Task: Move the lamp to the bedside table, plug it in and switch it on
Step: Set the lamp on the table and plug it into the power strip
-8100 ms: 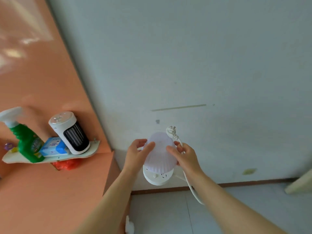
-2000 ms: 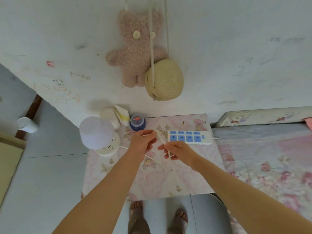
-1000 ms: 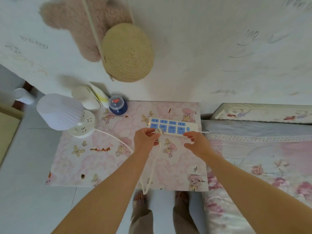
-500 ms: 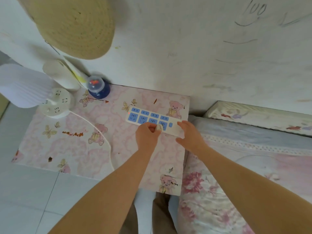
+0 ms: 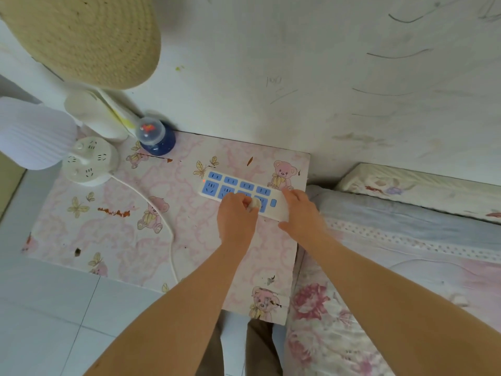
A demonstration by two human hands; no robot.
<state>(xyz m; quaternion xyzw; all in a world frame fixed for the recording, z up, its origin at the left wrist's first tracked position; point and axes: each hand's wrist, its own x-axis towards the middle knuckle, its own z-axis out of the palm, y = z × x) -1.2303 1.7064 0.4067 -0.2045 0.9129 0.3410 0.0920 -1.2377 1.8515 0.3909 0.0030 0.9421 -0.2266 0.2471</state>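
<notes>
The white lamp (image 5: pixel 35 134) with a ribbed shade stands on its round base (image 5: pixel 89 161) at the far left corner of the bedside table (image 5: pixel 113 234), which has a pink bear pattern. Its white cord (image 5: pixel 160 213) curves across the tabletop and off the front edge. A white power strip (image 5: pixel 238 187) with blue sockets lies at the table's right rear, a red light glowing at its left end. My left hand (image 5: pixel 235 215) pinches the white plug (image 5: pixel 254 204) against a front-row socket. My right hand (image 5: pixel 302 213) presses down on the strip's right end.
A blue bottle with a clear cap (image 5: pixel 154 137) and a white container (image 5: pixel 95 112) stand behind the lamp by the wall. A woven straw hat (image 5: pixel 81 36) hangs above. A bed with a floral cover (image 5: pixel 393 267) adjoins the table's right side. Grey floor tiles (image 5: pixel 54 321) lie below.
The lamp was carried from another wall and set on the table. My left hand brought the plug to the strip and now presses it at a socket while my right hand holds the strip.
</notes>
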